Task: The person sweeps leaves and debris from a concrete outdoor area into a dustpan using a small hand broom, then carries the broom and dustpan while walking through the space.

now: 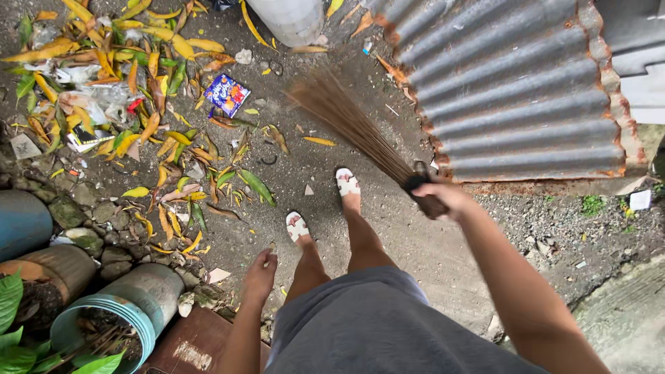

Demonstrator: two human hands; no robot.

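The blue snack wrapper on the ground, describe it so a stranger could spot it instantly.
Start at the big heap of yellow and green fallen leaves on the left of the dirt ground. Just off its right edge, left of the blurred brown stick broom, lies the flat blue snack wrapper. It is the only bright blue, printed, square thing there.

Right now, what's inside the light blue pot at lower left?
The light blue pot holds dark soil and dry twigs. Green leaves overlap its near rim, hiding that part; anything below the soil surface is unseen.
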